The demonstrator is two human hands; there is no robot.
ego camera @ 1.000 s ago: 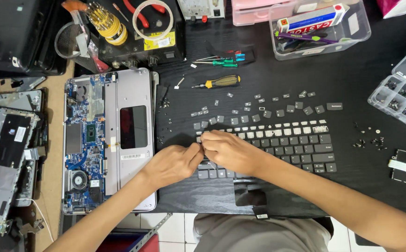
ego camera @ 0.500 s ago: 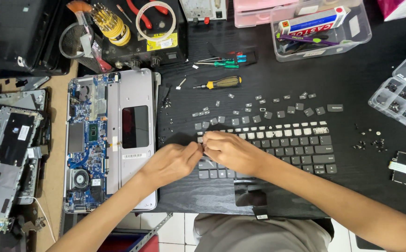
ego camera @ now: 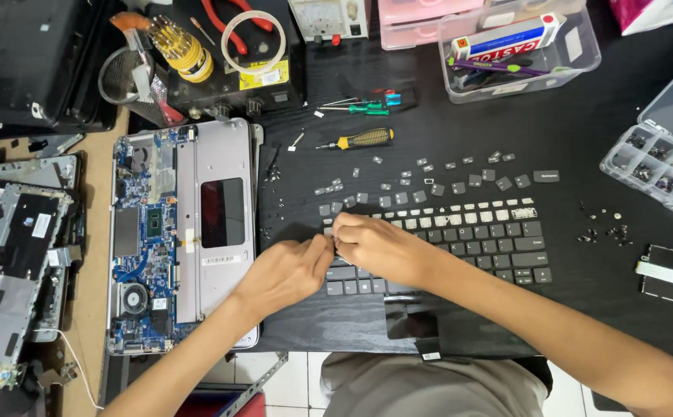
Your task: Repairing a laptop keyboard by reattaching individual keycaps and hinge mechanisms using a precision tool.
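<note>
A dark laptop keyboard lies on the black work mat, its upper rows stripped to white key bases. Several loose key caps are scattered just beyond it. My left hand and my right hand meet at the keyboard's left end, fingertips pinched together over one key spot near the edge. Whatever small piece sits between the fingers is hidden. Both forearms reach in from the bottom of the view.
An opened laptop base with its bare circuit board lies to the left. A yellow-handled screwdriver rests behind the keys. A clear compartment box sits right, tiny screws beside it. More dismantled parts fill the far left.
Both hands stayed at the keyboard's left end, with only slight finger movement. The view has shifted a little.
</note>
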